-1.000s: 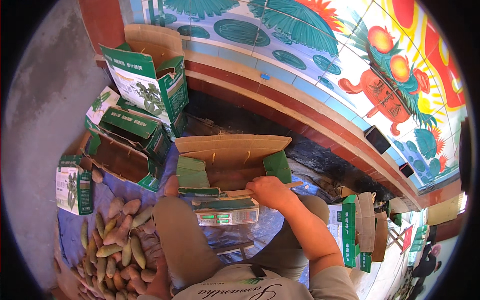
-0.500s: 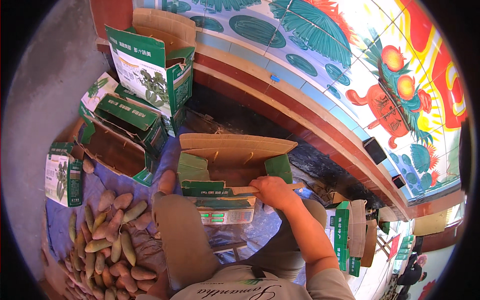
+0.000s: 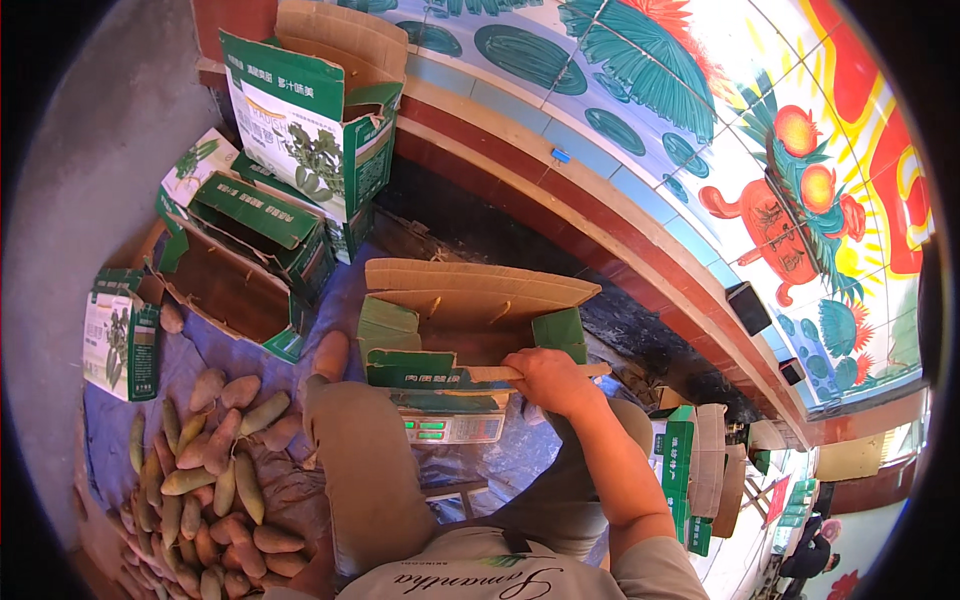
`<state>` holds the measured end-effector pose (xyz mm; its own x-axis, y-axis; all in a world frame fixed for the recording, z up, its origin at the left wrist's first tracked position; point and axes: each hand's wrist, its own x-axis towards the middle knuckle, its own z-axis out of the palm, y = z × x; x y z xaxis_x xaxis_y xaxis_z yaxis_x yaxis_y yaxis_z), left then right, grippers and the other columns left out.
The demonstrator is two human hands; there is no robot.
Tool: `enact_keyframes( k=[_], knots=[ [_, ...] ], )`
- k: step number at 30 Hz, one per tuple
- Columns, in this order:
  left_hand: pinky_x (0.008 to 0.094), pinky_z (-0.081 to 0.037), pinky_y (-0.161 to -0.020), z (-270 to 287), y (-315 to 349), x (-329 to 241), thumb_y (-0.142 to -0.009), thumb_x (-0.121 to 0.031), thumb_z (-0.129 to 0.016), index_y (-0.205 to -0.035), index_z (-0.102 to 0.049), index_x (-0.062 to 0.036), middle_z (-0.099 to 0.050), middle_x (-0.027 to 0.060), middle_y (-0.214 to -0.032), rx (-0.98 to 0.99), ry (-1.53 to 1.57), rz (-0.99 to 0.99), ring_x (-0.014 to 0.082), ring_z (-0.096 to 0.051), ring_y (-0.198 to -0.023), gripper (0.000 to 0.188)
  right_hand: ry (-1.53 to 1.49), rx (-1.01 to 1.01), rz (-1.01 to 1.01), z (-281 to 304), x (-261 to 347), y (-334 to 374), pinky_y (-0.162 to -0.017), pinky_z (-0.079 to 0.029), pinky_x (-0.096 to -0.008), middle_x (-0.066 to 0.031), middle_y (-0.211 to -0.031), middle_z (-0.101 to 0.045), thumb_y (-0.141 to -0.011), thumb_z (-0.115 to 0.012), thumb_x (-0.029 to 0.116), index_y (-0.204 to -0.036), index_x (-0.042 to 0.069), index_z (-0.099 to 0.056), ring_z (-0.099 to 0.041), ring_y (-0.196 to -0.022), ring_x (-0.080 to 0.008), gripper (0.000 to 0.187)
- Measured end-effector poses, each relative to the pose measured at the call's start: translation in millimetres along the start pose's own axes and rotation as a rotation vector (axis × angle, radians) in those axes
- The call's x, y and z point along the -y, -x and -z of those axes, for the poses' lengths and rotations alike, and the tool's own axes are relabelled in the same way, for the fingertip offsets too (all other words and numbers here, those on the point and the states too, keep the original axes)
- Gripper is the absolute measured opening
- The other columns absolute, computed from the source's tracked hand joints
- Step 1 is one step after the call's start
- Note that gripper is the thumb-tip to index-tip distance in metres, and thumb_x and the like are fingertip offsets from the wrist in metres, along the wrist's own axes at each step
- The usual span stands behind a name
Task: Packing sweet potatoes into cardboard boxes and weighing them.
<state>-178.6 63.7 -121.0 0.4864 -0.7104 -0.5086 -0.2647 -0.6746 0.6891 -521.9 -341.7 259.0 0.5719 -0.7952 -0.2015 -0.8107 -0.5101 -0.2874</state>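
Note:
My right hand (image 3: 548,381) has its fingers closed over the near cardboard flap of an open green and brown carton (image 3: 470,330). This carton sits on a weighing scale (image 3: 455,428) with a lit green display, between my knees. Its inside looks bare from here, though the near flap hides part of the bottom. My left hand is out of view. To my left lies a heap of root vegetables, with long green radishes (image 3: 249,487) among reddish-brown roots (image 3: 222,442).
Open green cartons (image 3: 235,295) stand at the far left, with a taller carton (image 3: 310,130) stacked behind. A small white and green carton (image 3: 122,335) stands left of the heap. More cartons (image 3: 680,480) are at my right. A painted tile wall (image 3: 620,70) rises beyond; a person (image 3: 812,555) is far right.
The view has shifted slightly. The carton's near flap shows more of its green face, and my right hand stays on it.

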Motion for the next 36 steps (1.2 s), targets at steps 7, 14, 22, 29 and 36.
enact_keyframes(
  k=[7, 14, 22, 29, 36],
  knots=[
    [0.0479, -0.043, -0.084, 4, 0, 6, -0.082, -0.030, -0.059, -0.114, -0.053, 0.0010, -0.057, 0.0254, -0.104, 0.013, -0.004, 0.033, 0.0431, -0.054, -0.094, 0.045, 0.011, 0.011, 0.006, -2, -2, -1, -0.073, -0.049, -0.0415, -0.0104, -0.086, -0.063, -0.076, -0.062, 0.015, -0.092, 0.008, -0.061, -0.060, -0.084, -0.0316, 0.017],
    [0.0482, -0.043, -0.084, 14, -16, 0, -0.081, -0.030, -0.059, -0.113, -0.053, 0.0008, -0.057, 0.0255, -0.104, 0.045, -0.033, 0.031, 0.0431, -0.054, -0.093, 0.045, 0.041, -0.015, 0.006, -3, -4, 1, -0.071, -0.050, -0.0419, -0.0107, -0.084, -0.063, -0.079, -0.060, 0.019, -0.086, 0.008, -0.060, -0.062, -0.082, -0.0307, 0.013],
    [0.0485, -0.043, -0.084, 39, -46, -6, -0.081, -0.030, -0.060, -0.113, -0.053, 0.0007, -0.057, 0.0257, -0.103, 0.062, -0.094, 0.013, 0.0432, -0.054, -0.093, 0.045, 0.059, 0.069, -0.018, -4, -1, 1, -0.073, -0.050, -0.0412, -0.0104, -0.087, -0.064, -0.080, -0.058, 0.022, -0.093, 0.009, -0.060, -0.062, -0.087, -0.0292, 0.018],
    [0.0487, -0.043, -0.084, 68, -69, -14, -0.080, -0.030, -0.060, -0.113, -0.053, 0.0006, -0.057, 0.0258, -0.102, 0.043, -0.143, 0.004, 0.0433, -0.054, -0.092, 0.046, 0.030, -0.001, 0.010, -5, 0, 6, -0.072, -0.049, -0.0419, -0.0107, -0.084, -0.063, -0.078, -0.060, 0.020, -0.088, 0.009, -0.062, -0.062, -0.083, -0.0300, 0.015],
    [0.0490, -0.044, -0.083, 102, -95, -37, -0.080, -0.030, -0.061, -0.113, -0.053, 0.0004, -0.057, 0.0260, -0.101, -0.001, -0.187, -0.012, 0.0434, -0.054, -0.092, 0.046, 0.071, 0.021, 0.035, -7, 3, 6, -0.070, -0.050, -0.0410, -0.0109, -0.083, -0.064, -0.080, -0.057, 0.021, -0.088, 0.009, -0.063, -0.063, -0.082, -0.0290, 0.015]
  ],
)
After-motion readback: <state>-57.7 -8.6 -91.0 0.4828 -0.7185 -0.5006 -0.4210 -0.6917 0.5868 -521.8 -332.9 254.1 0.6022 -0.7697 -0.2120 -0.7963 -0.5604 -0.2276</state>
